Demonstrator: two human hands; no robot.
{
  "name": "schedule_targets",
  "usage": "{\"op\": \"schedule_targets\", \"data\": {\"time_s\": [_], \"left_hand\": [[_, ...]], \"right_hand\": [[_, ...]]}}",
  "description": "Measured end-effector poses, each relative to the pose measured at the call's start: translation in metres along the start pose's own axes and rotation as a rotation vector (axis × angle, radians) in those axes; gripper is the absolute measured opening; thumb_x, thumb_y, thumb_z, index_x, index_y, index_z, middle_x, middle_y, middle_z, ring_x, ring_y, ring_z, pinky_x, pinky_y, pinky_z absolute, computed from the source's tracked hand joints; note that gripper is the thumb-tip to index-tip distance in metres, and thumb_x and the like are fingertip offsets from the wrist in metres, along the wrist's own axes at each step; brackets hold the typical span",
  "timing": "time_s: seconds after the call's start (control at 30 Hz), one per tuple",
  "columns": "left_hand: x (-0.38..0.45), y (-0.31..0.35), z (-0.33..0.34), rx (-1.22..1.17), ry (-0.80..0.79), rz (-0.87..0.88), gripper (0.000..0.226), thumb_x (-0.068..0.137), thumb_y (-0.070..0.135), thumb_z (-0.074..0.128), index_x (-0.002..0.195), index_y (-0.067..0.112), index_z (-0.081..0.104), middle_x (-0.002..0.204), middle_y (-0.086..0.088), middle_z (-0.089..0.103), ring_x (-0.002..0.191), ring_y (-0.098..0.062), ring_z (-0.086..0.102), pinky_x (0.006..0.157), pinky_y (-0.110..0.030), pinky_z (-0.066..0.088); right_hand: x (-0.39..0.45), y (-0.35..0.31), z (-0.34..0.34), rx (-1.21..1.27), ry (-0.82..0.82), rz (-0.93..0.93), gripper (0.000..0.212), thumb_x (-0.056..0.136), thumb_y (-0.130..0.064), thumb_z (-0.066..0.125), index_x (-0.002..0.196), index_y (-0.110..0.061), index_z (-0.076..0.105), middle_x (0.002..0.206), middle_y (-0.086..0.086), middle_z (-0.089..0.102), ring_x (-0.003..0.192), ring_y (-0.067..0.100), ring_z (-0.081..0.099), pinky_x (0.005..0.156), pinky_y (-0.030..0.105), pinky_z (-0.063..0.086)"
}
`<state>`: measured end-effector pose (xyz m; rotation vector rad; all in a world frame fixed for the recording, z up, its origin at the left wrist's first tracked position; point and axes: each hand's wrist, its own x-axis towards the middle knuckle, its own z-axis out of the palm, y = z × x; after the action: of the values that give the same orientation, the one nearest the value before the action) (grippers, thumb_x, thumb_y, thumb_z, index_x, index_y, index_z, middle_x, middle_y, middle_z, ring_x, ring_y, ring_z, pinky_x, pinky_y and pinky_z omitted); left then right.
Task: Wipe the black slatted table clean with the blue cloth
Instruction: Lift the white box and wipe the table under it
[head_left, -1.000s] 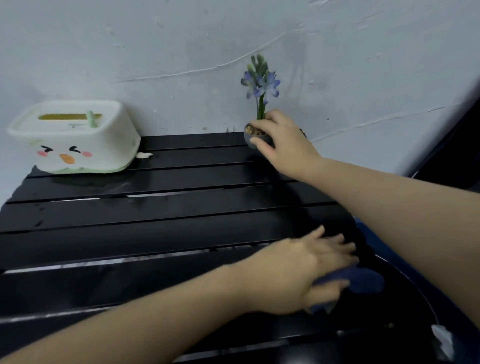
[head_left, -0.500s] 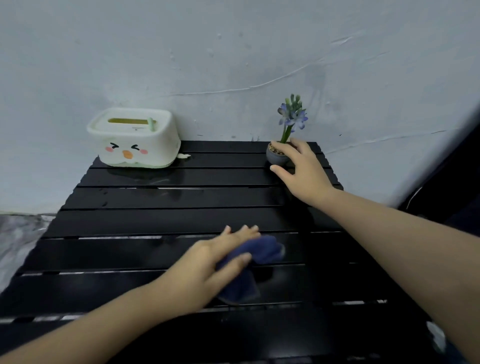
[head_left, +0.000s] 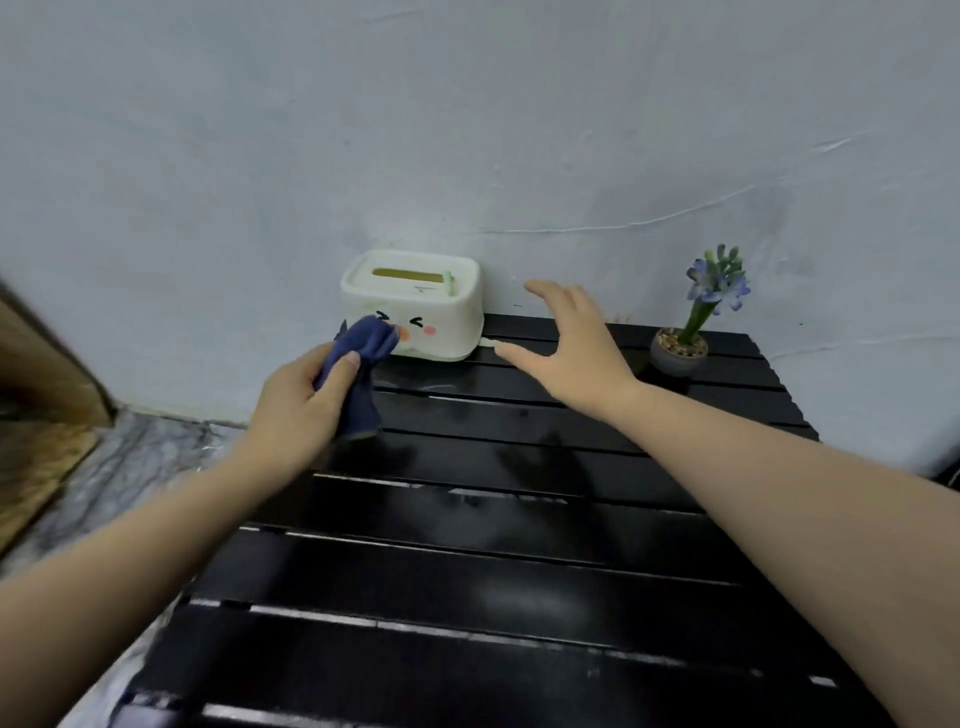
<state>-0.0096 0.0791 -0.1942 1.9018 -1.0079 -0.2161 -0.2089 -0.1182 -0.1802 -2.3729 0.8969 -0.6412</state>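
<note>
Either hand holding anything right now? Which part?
Left hand holds the blue cloth, bunched, grip around its middle, both ends sticking out. Right hand is open, holding nothing.

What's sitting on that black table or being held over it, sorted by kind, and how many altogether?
Cloths: 1, the crumpled blue cloth gripped in the left hand.
Boxes: 1, the cream plastic tissue box with a cartoon face.
Potted plants: 1, the small grey pot with purple flowers.
Total: 3 on or over the black slatted table.
</note>
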Motion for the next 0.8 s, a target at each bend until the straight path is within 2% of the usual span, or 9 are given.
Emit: {"op": "schedule_targets", "data": {"time_s": [0.1,0.2,0.37,0.5,0.57,0.67,0.7,0.77,0.8], "left_hand": [[0.035,-0.022,-0.008,-0.001,0.133,-0.120,0.027,0.100,0.026,0.048,0.102,0.006,0.066,0.090,-0.010,0.065,0.085,-0.020,0.055,0.062,-0.033,0.038],[0.065,-0.044,-0.008,-0.009,0.206,-0.207,0.033,0.099,0.028,0.043,0.093,0.001,0.061,0.081,-0.011,0.059,0.075,-0.024,0.051,0.059,-0.030,0.038],[0.104,-0.075,-0.005,0.080,0.203,-0.203,0.029,0.098,0.026,0.039,0.088,0.005,0.055,0.072,-0.001,0.053,0.064,-0.011,0.047,0.056,-0.026,0.038],[0.127,-0.089,0.003,0.132,0.191,-0.166,0.026,0.097,0.025,0.040,0.083,0.008,0.052,0.069,0.000,0.051,0.064,-0.014,0.045,0.055,-0.028,0.036],[0.132,-0.091,0.012,0.189,0.149,-0.111,0.024,0.097,0.025,0.040,0.090,0.007,0.055,0.070,-0.001,0.055,0.067,-0.018,0.049,0.056,-0.029,0.036],[0.137,-0.091,0.032,0.286,-0.027,-0.039,0.030,0.099,0.029,0.038,0.125,0.018,0.049,0.084,-0.003,0.067,0.079,-0.024,0.064,0.070,-0.033,0.043],[0.140,-0.090,0.040,0.333,-0.084,-0.010,0.034,0.098,0.029,0.036,0.130,0.019,0.046,0.095,-0.006,0.068,0.090,-0.027,0.064,0.077,-0.035,0.044],[0.149,-0.086,0.059,0.473,-0.130,0.069,0.041,0.099,0.028,0.035,0.137,0.014,0.044,0.124,-0.013,0.056,0.114,-0.033,0.049,0.094,-0.041,0.038],[0.153,-0.083,0.069,0.529,-0.138,0.105,0.043,0.100,0.027,0.036,0.140,0.012,0.042,0.132,-0.015,0.049,0.119,-0.033,0.042,0.099,-0.042,0.034]], "right_hand": [[0.035,-0.017,0.026,0.094,-0.004,-0.025,0.087,0.076,-0.052,0.081,0.149,-0.038,0.036,0.139,-0.001,0.041,0.135,0.018,0.037,0.110,0.030,0.032],[0.063,-0.022,0.053,0.205,-0.051,0.000,0.101,0.065,-0.053,0.089,0.148,-0.048,0.031,0.135,-0.003,0.035,0.133,0.017,0.036,0.113,0.034,0.033],[0.087,-0.010,0.091,0.309,-0.007,0.043,0.117,0.052,-0.047,0.097,0.147,-0.051,0.029,0.137,-0.002,0.032,0.130,0.014,0.038,0.113,0.031,0.034],[0.090,0.000,0.107,0.305,0.096,-0.014,0.107,0.048,-0.045,0.099,0.140,-0.044,0.045,0.137,-0.006,0.045,0.122,0.011,0.046,0.109,0.032,0.043],[0.088,0.003,0.108,0.318,0.156,-0.055,0.103,0.047,-0.047,0.099,0.137,-0.043,0.050,0.135,-0.011,0.050,0.121,0.008,0.050,0.107,0.030,0.046],[0.086,0.005,0.095,0.353,0.182,-0.132,0.097,0.048,-0.046,0.098,0.135,-0.042,0.054,0.129,-0.017,0.054,0.121,0.005,0.054,0.105,0.030,0.048],[0.087,0.007,0.086,0.348,0.184,-0.163,0.096,0.049,-0.045,0.098,0.134,-0.041,0.055,0.130,-0.016,0.055,0.122,0.006,0.055,0.105,0.032,0.049],[0.088,0.014,0.063,0.298,0.189,-0.224,0.094,0.049,-0.044,0.098,0.133,-0.037,0.057,0.133,-0.012,0.057,0.124,0.007,0.055,0.107,0.036,0.048],[0.088,0.018,0.051,0.274,0.191,-0.240,0.094,0.049,-0.045,0.098,0.133,-0.034,0.058,0.133,-0.011,0.058,0.125,0.007,0.055,0.107,0.036,0.048]]}}
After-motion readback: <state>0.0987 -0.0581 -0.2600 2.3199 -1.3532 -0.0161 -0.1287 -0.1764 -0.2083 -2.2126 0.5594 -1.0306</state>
